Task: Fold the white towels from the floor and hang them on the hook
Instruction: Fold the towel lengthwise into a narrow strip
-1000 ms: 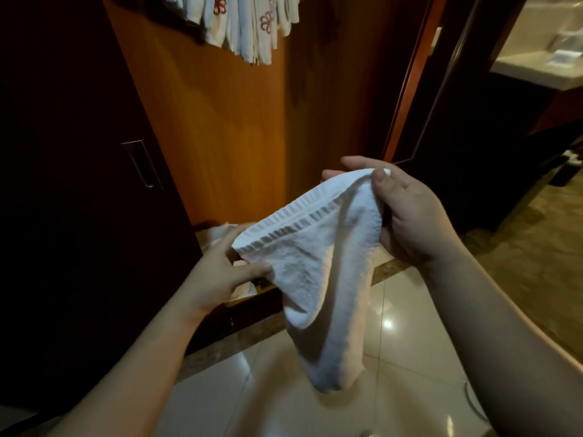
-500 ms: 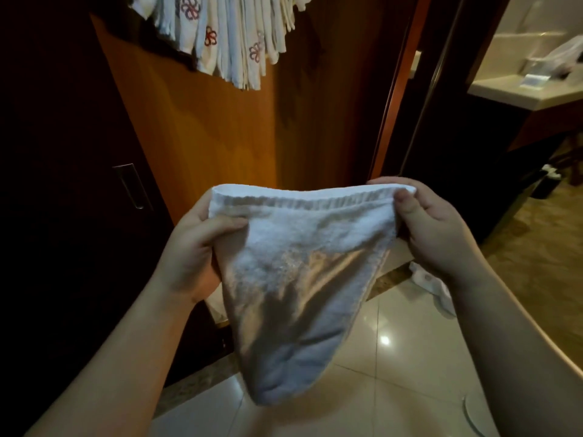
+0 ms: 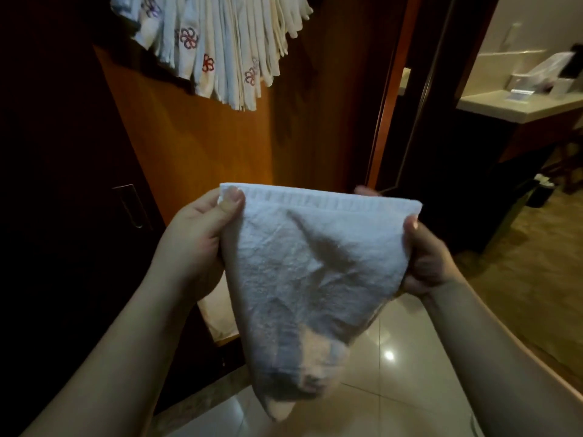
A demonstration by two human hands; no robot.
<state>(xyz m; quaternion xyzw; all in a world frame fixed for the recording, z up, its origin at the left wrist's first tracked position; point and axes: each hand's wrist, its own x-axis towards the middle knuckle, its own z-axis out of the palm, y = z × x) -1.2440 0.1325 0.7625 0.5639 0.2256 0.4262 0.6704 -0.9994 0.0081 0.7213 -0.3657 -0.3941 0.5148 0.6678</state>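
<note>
A white towel (image 3: 303, 272) hangs in front of me, its hemmed top edge stretched level between both hands and its body narrowing to a point near the floor. My left hand (image 3: 198, 244) pinches the top left corner, thumb on the front. My right hand (image 3: 426, 260) pinches the top right corner, fingers behind the cloth. Several folded white towels with red flower marks (image 3: 220, 48) hang in a bunch high on the wooden panel. The hook itself is hidden behind them.
An orange wooden wall panel (image 3: 202, 146) stands straight ahead, with a dark cabinet door and handle (image 3: 129, 206) to its left. A doorway (image 3: 410, 121) opens on the right, beside a pale counter (image 3: 517, 105) holding small items. The floor is glossy tile (image 3: 410, 357).
The towel went from slanted to spread level between both hands. My view has risen, bringing more of the hanging towels into sight.
</note>
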